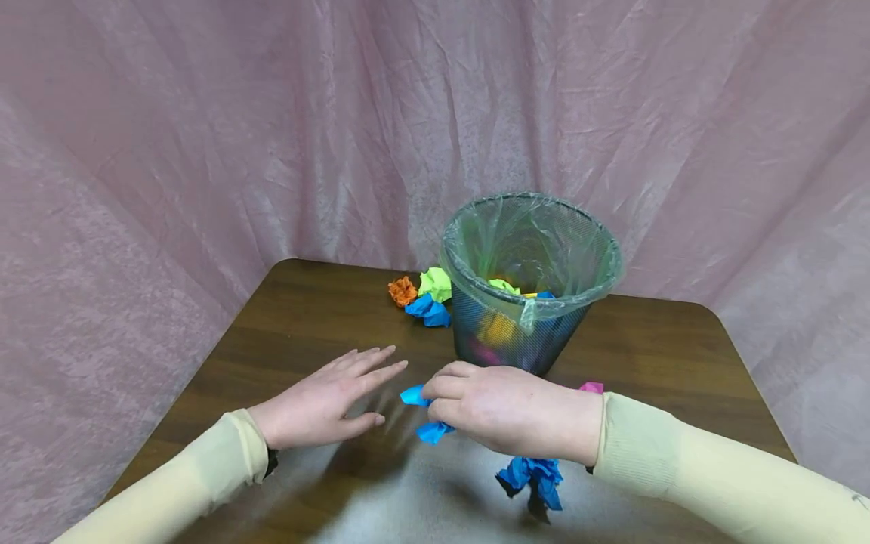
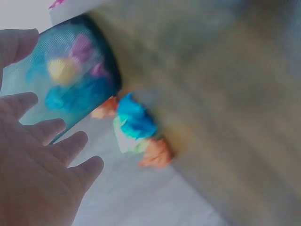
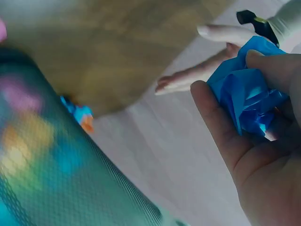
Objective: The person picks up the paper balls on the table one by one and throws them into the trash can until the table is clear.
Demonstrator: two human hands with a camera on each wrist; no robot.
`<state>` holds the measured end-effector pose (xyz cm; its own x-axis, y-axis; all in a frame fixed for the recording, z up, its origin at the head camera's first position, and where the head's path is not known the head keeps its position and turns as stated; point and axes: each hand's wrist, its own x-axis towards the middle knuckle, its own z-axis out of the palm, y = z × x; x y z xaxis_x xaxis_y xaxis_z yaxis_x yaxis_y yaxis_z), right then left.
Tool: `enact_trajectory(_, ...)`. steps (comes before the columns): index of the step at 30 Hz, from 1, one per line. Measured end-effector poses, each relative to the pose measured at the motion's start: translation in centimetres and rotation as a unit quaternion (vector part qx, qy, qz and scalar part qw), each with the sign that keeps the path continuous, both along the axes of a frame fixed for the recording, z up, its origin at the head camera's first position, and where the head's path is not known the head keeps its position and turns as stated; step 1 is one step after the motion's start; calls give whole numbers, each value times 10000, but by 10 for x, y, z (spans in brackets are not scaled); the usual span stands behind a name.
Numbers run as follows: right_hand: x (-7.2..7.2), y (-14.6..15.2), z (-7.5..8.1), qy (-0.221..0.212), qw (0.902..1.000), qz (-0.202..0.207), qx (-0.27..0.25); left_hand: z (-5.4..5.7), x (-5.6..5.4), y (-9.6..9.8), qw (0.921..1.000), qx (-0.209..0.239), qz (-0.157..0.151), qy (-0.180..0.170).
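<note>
My right hand (image 1: 499, 404) grips a crumpled blue paper (image 3: 247, 89) between thumb and fingers, in front of the bin. In the head view its blue ends stick out past the fingertips. My left hand (image 1: 326, 404) hovers palm down over the table to the left, fingers spread and holding nothing. A mesh wastebasket (image 1: 523, 317) lined with a clear bag stands beyond the right hand, with crumpled papers of several colours inside. Below the right wrist another crumpled blue paper (image 1: 537, 477) lies on the table.
Left of the bin sit an orange paper ball (image 1: 402, 292), a yellow-green one (image 1: 435, 284) and a blue one (image 1: 430, 310). A bit of pink paper (image 1: 591, 387) shows behind the right wrist. A pink curtain (image 1: 381, 136) hangs behind the brown table (image 1: 313, 302).
</note>
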<state>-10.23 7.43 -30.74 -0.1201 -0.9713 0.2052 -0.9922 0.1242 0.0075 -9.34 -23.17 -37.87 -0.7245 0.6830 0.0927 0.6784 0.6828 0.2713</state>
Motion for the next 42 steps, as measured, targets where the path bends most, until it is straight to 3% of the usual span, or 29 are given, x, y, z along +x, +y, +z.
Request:
enact_trajectory(9,-13,14,67,166,9979,-226,-575,63,-17,4,9988,-160,-112,460)
enact_trajectory(15,-29,27,91,-268,9954,-496,-771,95,-25,10,9966,-237,-237,746)
enact_trajectory(19,-45,41,103,-243,9934,-657,-907,112,-30,17,9964,-261,-269,767)
enact_trajectory(25,-68,66,114,-138,9887,-1267,-792,133,-41,30,9961,-317,-344,747)
enact_trajectory(32,-92,84,120,-242,9752,-2099,-659,155,-61,56,9953,-323,-506,755)
enact_trajectory(38,-109,91,117,-499,9620,-2661,-363,168,-79,86,9959,-499,-489,580)
enact_trajectory(42,-118,93,111,-723,9549,-2875,-174,173,-92,103,9929,-841,-387,748)
